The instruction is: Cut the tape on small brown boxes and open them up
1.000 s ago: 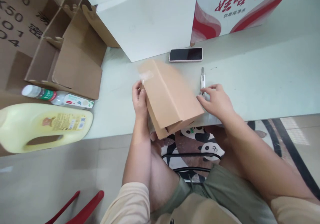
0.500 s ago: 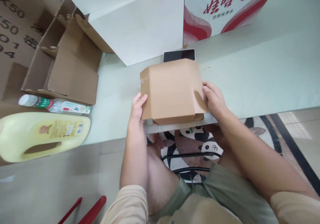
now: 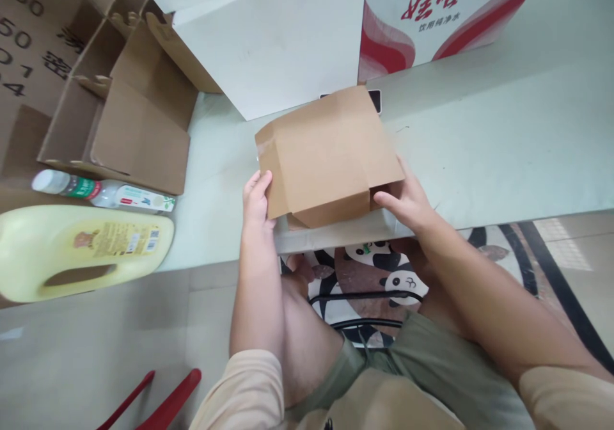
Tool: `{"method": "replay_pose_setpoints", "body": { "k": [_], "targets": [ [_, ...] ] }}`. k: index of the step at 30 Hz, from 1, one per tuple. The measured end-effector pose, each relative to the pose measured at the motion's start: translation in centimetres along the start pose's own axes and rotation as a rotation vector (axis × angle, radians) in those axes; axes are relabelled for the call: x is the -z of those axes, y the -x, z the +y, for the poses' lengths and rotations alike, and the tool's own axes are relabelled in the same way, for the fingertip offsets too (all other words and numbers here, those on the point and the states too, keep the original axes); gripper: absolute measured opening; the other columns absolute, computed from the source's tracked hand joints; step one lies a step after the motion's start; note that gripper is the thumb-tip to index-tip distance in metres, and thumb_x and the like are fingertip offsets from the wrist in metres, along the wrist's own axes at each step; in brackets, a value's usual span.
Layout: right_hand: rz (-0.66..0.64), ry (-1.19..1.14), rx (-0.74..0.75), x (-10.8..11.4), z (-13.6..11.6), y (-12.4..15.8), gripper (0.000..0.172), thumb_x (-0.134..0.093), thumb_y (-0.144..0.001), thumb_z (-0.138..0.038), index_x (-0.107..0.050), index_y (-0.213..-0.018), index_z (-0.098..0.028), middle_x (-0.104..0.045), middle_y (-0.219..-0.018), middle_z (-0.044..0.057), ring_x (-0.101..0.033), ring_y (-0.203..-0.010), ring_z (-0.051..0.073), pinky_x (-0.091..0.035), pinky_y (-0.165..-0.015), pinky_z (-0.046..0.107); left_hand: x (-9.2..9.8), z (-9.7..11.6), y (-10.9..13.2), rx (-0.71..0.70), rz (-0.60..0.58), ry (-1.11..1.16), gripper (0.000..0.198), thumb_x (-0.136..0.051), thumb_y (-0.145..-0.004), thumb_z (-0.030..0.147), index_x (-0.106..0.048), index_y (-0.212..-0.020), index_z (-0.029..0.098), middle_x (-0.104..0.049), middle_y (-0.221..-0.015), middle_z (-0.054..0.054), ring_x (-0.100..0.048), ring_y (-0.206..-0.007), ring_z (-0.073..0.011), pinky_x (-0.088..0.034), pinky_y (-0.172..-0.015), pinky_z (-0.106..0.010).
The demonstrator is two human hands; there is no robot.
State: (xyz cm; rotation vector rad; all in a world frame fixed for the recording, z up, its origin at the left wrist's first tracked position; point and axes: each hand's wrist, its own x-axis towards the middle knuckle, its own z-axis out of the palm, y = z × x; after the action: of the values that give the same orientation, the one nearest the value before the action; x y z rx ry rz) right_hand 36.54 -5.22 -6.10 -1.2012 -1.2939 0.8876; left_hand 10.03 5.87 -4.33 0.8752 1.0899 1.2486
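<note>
A brown cardboard box (image 3: 326,151) with flaps sticking out at both sides is held at the table's front edge, slightly tilted. My left hand (image 3: 258,198) grips its left flap, thumb on top and fingers behind. At the right end, my right hand (image 3: 407,193) has its thumb at the opening under the right flap; its other fingers are largely hidden behind the cardboard. Behind the box lies a phone (image 3: 375,101) with a dark screen, mostly covered by it.
White cartons (image 3: 273,39), one with red print (image 3: 432,20), stand at the back. On the left are a divided brown carton (image 3: 144,103), a clear bottle (image 3: 103,192) and a big pale-yellow jug (image 3: 86,251). The pale table (image 3: 527,129) ends near my lap.
The box has turned a little, its right side lifting and now covering more of the phone. My right thumb has shifted from the flap's outer edge down to the lower right opening.
</note>
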Motion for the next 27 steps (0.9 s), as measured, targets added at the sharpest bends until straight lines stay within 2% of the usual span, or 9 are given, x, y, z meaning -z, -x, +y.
{"method": "replay_pose_setpoints", "body": {
  "k": [5,9,11,14,20,23,27],
  "targets": [
    [0.013,0.036,-0.007,-0.33,0.80,0.21,0.092,-0.075,-0.078,-0.063,-0.036,-0.153,-0.026,-0.057,-0.146,0.016,-0.056,-0.138,0.033,-0.052,-0.111,0.051,0.30,0.15,-0.20,0.007,-0.032,0.040,0.029,-0.078,-0.066,0.042,-0.071,-0.083,0.020,-0.075,-0.080,-0.004,-0.074,-0.080,-0.0239,-0.056,-0.067,-0.032],
    [0.051,0.062,-0.063,-0.67,0.83,0.32,0.094,-0.077,-0.076,-0.058,-0.037,-0.154,-0.024,-0.064,-0.134,0.016,-0.066,-0.121,0.033,-0.061,-0.092,0.049,0.37,0.46,-0.09,0.027,-0.139,0.111,0.032,-0.068,-0.071,0.045,-0.071,-0.093,0.022,-0.076,-0.095,-0.006,-0.074,-0.104,-0.0294,-0.059,-0.084,-0.039],
    [0.051,0.071,-0.090,-0.76,0.72,0.32,0.095,-0.077,-0.075,-0.056,-0.036,-0.154,-0.024,-0.065,-0.132,0.016,-0.069,-0.114,0.033,-0.062,-0.085,0.047,0.36,0.54,-0.02,0.039,-0.151,0.125,0.031,-0.068,-0.072,0.046,-0.070,-0.092,0.022,-0.076,-0.099,-0.007,-0.072,-0.110,-0.0308,-0.059,-0.089,-0.040],
    [0.057,0.083,-0.104,-0.75,0.55,0.28,0.094,-0.079,-0.074,-0.054,-0.038,-0.153,-0.022,-0.065,-0.132,0.017,-0.069,-0.113,0.033,-0.063,-0.084,0.048,0.37,0.51,-0.03,0.034,-0.132,0.114,0.032,-0.067,-0.071,0.047,-0.069,-0.091,0.023,-0.076,-0.101,-0.007,-0.071,-0.112,-0.0317,-0.059,-0.089,-0.041],
    [0.069,0.103,-0.080,-0.70,0.49,0.21,0.092,-0.079,-0.074,-0.053,-0.040,-0.152,-0.022,-0.061,-0.140,0.017,-0.063,-0.125,0.035,-0.059,-0.097,0.050,0.40,0.44,-0.11,0.031,-0.137,0.100,0.032,-0.067,-0.073,0.049,-0.066,-0.092,0.024,-0.073,-0.100,-0.006,-0.071,-0.110,-0.0303,-0.058,-0.090,-0.042],
    [0.066,0.073,-0.101,-0.80,0.67,0.23,0.090,-0.078,-0.075,-0.050,-0.039,-0.152,-0.024,-0.064,-0.135,0.016,-0.068,-0.117,0.034,-0.062,-0.089,0.050,0.35,0.46,-0.09,0.034,-0.117,0.113,0.033,-0.068,-0.072,0.048,-0.066,-0.094,0.023,-0.072,-0.098,-0.005,-0.071,-0.105,-0.0269,-0.057,-0.091,-0.041],
    [0.062,0.040,-0.115,-0.93,0.75,0.22,0.088,-0.078,-0.074,-0.050,-0.041,-0.149,-0.023,-0.067,-0.130,0.016,-0.070,-0.111,0.033,-0.063,-0.084,0.049,0.32,0.52,-0.11,0.028,-0.128,0.118,0.034,-0.068,-0.072,0.048,-0.066,-0.095,0.023,-0.072,-0.097,-0.006,-0.071,-0.105,-0.0279,-0.056,-0.090,-0.041]
  ]
}}
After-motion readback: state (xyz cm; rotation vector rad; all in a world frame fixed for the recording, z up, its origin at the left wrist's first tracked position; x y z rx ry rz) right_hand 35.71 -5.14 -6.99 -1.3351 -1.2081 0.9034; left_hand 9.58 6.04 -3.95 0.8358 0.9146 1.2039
